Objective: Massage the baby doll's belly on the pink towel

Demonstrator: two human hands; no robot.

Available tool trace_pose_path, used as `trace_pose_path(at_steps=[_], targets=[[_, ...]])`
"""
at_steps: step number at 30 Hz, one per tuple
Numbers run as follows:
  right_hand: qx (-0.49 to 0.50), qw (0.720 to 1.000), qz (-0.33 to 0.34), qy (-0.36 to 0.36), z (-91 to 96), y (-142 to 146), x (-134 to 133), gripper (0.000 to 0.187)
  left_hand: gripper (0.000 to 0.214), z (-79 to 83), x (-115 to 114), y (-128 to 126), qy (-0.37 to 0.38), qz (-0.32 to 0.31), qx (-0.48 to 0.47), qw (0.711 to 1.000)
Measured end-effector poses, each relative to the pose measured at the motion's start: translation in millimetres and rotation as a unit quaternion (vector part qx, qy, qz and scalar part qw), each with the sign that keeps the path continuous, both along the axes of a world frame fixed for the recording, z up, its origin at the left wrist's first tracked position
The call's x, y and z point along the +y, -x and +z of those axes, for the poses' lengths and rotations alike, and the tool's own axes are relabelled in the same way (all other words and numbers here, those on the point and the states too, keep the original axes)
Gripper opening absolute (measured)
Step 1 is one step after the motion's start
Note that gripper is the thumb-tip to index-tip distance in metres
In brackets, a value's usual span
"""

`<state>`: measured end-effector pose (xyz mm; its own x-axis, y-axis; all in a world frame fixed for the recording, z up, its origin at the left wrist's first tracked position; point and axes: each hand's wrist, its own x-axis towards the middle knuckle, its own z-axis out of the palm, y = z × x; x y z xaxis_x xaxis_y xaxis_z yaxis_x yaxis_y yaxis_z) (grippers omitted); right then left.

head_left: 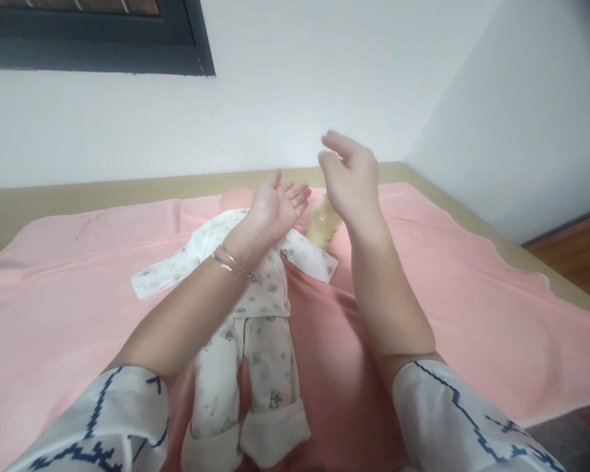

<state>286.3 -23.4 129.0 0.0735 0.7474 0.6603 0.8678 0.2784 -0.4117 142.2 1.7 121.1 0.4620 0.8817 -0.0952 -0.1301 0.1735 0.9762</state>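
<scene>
My left hand (280, 203) is held palm up with its fingers spread, above the top part of a baby outfit. Nothing lies in it. My right hand (351, 174) is raised to the right, its fingers curved and a gap between thumb and forefinger; I see nothing in it. Just below and behind that hand is a yellowish see-through bottle (322, 226) with dark markings, its upper end partly hidden. The white long-sleeved baby top (270, 288) has a small print, and matching baby trousers (270, 367) with turned-up cuffs lie below it.
A pink cloth (472, 301) lies under the clothes on a tan padded surface (78, 203). White walls rise behind and at the right, with a dark window frame (181, 39) upper left. A pinkish rounded shape (236, 196) shows beyond the top's neck.
</scene>
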Motion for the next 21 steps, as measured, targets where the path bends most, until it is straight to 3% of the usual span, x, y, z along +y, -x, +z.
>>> trace_pose_path(at_steps=[4,8,12,15,21], targets=[[0.001,0.998,-0.027,0.054,-4.9,11.4,7.5,0.051,0.077,1.1,-0.6,-9.6,-0.020,-0.028,0.005,0.999],[-0.060,0.990,-0.047,0.117,-10.6,22.9,9.6,0.049,0.067,7.2,-9.5,-12.6,0.001,-0.028,-0.050,0.998],[-0.111,0.975,-0.047,0.189,-9.4,26.4,7.5,0.063,0.066,10.1,-16.9,-8.8,0.085,-0.051,-0.126,0.987],[-0.130,0.969,-0.057,0.205,-7.4,27.1,6.6,0.070,0.067,7.7,-18.5,-2.6,0.166,-0.062,-0.176,0.968],[-0.177,0.952,-0.113,0.223,-9.7,30.7,11.9,0.068,0.064,1.0,-23.4,23.0,0.280,-0.047,-0.248,0.926]])
